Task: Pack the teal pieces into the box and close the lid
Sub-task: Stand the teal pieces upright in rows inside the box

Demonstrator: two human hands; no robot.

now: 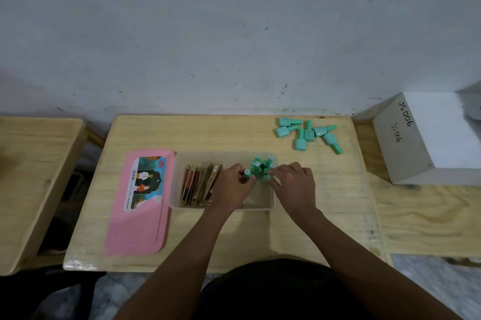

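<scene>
Here, in the middle of the frame, the left hand (231, 184) pinches one teal bottle (247, 173) over the clear box (182, 163). The right hand (294, 184) pinches another bottle (268, 177), mostly hidden, beside four standing bottles (261, 162). Brown flat packs (199, 184) fill the box's left part. Loose teal bottles (308, 134) lie at upper right, near a white carton (426, 137). The pink lid (140, 228) lies left of the box.

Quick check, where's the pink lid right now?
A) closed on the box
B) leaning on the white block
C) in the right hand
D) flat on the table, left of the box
D: the pink lid lies flat on the table just left of the open clear box, while both hands work at the teal bottles inside.
</scene>
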